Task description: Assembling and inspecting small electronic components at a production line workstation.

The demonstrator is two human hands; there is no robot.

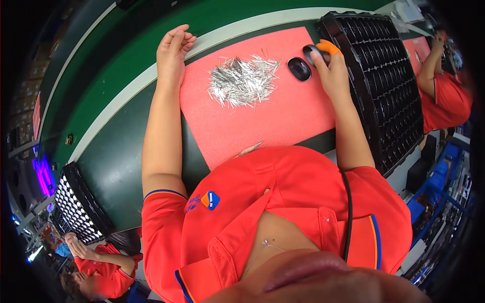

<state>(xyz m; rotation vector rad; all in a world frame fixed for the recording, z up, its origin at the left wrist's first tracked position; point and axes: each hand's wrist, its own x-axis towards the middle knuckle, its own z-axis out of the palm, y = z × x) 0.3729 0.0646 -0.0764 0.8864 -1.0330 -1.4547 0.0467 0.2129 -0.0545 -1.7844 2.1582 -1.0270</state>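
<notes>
My right hand [332,70] is closed on a dark oval shell [309,53], pinched between thumb and fingers. Something bright orange [328,47] covers a finger of that hand, perhaps a finger cot. Just below the held shell, a glossy black oval case [299,69] lies on the pink foam mat [298,108]. At the mat's upper left corner, my left hand [174,50] is raised with curled fingers and the thumb against them; whatever is between them, if anything, is hidden. A loose pile of thin silvery pins [243,81] lies mid-mat, between my hands.
Right of the mat stands a black tray [386,76] with rows of pockets. A pale rail [118,98] borders the green belt [113,65] beyond the table. A small pointed tool [250,148] lies at the mat's near edge. Co-workers in red sit on both sides; another tray [76,204] is far left.
</notes>
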